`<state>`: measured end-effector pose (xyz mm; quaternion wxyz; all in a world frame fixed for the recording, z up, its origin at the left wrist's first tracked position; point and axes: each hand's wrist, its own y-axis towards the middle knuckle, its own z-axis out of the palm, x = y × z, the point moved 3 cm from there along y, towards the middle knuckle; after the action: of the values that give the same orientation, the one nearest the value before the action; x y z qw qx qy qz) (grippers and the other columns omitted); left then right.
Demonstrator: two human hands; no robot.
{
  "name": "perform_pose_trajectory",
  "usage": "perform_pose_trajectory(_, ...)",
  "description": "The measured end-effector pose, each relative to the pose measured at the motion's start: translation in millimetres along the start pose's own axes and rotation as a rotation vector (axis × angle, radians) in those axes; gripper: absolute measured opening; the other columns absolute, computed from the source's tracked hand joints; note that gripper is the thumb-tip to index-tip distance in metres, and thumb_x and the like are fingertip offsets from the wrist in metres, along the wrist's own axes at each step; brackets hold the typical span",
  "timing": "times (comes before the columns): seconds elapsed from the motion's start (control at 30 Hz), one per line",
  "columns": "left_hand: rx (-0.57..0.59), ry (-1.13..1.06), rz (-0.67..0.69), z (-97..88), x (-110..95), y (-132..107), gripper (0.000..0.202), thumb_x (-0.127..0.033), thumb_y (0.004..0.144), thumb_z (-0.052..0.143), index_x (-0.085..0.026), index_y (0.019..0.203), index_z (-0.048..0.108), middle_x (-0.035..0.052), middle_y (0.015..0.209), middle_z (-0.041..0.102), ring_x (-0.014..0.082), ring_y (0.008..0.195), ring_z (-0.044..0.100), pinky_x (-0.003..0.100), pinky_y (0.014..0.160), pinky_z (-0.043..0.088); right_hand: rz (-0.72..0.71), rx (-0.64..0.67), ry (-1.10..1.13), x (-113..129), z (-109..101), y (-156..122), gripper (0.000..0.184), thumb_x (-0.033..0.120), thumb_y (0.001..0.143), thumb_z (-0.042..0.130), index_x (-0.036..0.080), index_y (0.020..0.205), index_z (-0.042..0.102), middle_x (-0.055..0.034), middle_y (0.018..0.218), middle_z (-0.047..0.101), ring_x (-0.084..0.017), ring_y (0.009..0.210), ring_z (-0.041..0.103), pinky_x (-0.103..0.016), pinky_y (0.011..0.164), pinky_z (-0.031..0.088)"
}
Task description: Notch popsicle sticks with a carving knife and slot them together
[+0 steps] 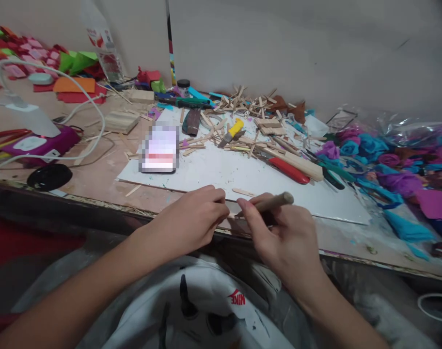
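Observation:
At the front edge of the table, my left hand (206, 213) is closed, its fingers pinching a small pale piece of craft stick (232, 216) that is mostly hidden. My right hand (284, 232) grips a wooden-handled carving tool (277, 202), slanted so that its dark, narrow tip points at the stick by my left fingers. The tool's blade shape is too small to make out. Just beyond both hands, a loose craft stick (244, 192) lies on the edge of a white board (206, 177).
A lit phone (159, 148) stands on the board's left. Behind lie a yellow-handled cutter (234, 130), red-handled pliers or similar tool (288, 169) and heaped stick scraps (246, 103). Left is a purple power strip (42, 143) with a white cable; right, coloured crepe paper (399, 179).

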<state>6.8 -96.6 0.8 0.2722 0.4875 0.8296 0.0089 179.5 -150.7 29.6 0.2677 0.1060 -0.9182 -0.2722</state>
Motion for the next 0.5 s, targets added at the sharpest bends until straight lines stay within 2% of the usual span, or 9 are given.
perform_pose_trajectory(0.1, -0.008, 0.015, 0.006, -1.5, -2.5, 0.5, 0.023, 0.001, 0.099, 0.058, -0.012, 0.092, 0.076, 0.0063, 0.097, 0.065, 0.0205, 0.090, 0.061, 0.032, 0.076, 0.048, -0.014, 0.013, 0.026, -2.8, -1.9, -4.0, 0.023, 0.023, 0.102, 0.067, 0.018, 0.080, 0.072, -0.0025, 0.066, 0.077, -0.017, 0.053, 0.070, -0.028, 0.055, 0.048)
perform_pose_trajectory(0.2, -0.013, 0.008, -0.001, -1.3, -3.0, 0.0, 0.022, 0.001, 0.097, 0.058, -0.013, 0.093, 0.075, 0.0058, 0.097, 0.065, 0.0208, 0.090, 0.060, 0.032, 0.075, 0.048, 0.006, 0.063, 0.055, -8.2, -4.2, -0.1, 0.022, 0.024, 0.104, 0.066, 0.020, 0.083, 0.072, -0.0012, 0.070, 0.079, -0.016, 0.057, 0.073, -0.027, 0.058, 0.051)
perform_pose_trajectory(0.37, 0.000, -0.034, -0.040, 6.4, -3.1, -2.4, 0.029, 0.000, 0.100, 0.050, -0.016, 0.092, 0.072, 0.0052, 0.094, 0.065, 0.0227, 0.085, 0.058, 0.036, 0.069, 0.046, 0.045, 0.284, 0.119, -14.5, -10.9, 9.4, 0.025, 0.027, 0.104, 0.068, 0.026, 0.080, 0.073, 0.0037, 0.069, 0.077, -0.014, 0.056, 0.072, -0.023, 0.054, 0.054)
perform_pose_trajectory(0.43, -0.016, -0.038, -0.041, 8.4, -5.4, -4.2, 0.032, -0.005, 0.107, 0.045, -0.016, 0.096, 0.073, 0.0057, 0.094, 0.066, 0.0237, 0.085, 0.059, 0.038, 0.072, 0.049, 0.074, 0.345, 0.150, -17.6, -14.8, 5.5, 0.014, 0.030, 0.104, 0.069, 0.028, 0.091, 0.076, 0.0044, 0.073, 0.079, -0.014, 0.058, 0.074, -0.023, 0.055, 0.057)
perform_pose_trajectory(0.5, -0.055, -0.009, -0.047, 7.9, -8.1, -6.2, 0.038, -0.015, 0.116, 0.038, -0.016, 0.105, 0.074, 0.0060, 0.099, 0.070, 0.0248, 0.092, 0.061, 0.041, 0.083, 0.053, 0.101, 0.367, 0.154, -21.3, -18.1, -3.3, 0.007, 0.029, 0.103, 0.070, 0.030, 0.101, 0.076, 0.0044, 0.074, 0.080, -0.015, 0.056, 0.075, -0.023, 0.055, 0.060)
